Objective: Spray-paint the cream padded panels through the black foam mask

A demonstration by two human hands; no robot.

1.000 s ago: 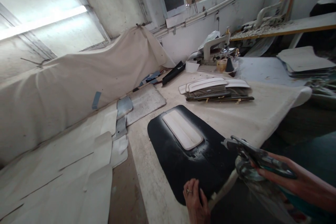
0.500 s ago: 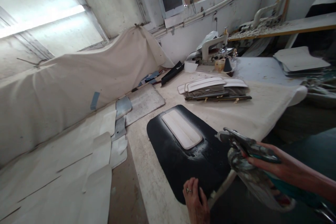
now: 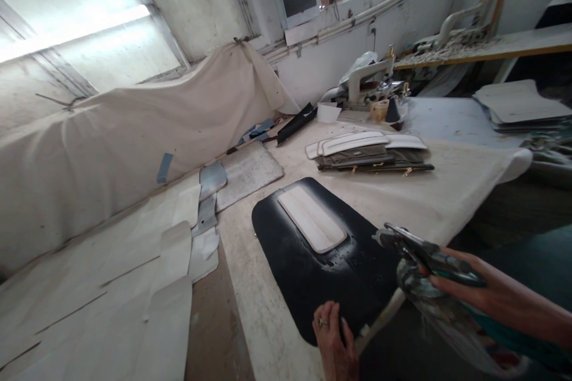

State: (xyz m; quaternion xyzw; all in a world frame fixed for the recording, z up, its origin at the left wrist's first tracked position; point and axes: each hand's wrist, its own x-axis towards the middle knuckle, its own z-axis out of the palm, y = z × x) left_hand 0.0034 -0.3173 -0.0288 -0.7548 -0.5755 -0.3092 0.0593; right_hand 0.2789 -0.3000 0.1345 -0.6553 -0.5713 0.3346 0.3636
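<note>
A black panel (image 3: pixel 286 286) with rounded corners lies on the cloth-covered table. On it sits a pale rectangular piece (image 3: pixel 310 218), with whitish residue on the black around its edges. My left hand (image 3: pixel 333 339), a ring on one finger, holds the panel's near edge with bent fingers. To the right, my right hand (image 3: pixel 465 280) is wrapped round a spray gun (image 3: pixel 413 250). Its nozzle points left over the panel's right side, and a stained cup hangs under it. A teal hose or sleeve runs below that forearm, and which it is I cannot tell.
A stack of pale-topped pieces with zippers (image 3: pixel 370 152) lies behind the panel. Pale sheets (image 3: pixel 111 309) cover the left surface. Farther back are a sewing machine (image 3: pixel 366 80), a thread cone (image 3: pixel 393 112) and stacked flat pieces (image 3: pixel 521 101). The table's edge drops off at right.
The view has shifted slightly, moving most things a little to the right. My right hand and the spray gun have moved slightly right and down. My left hand stays at the panel's near edge.
</note>
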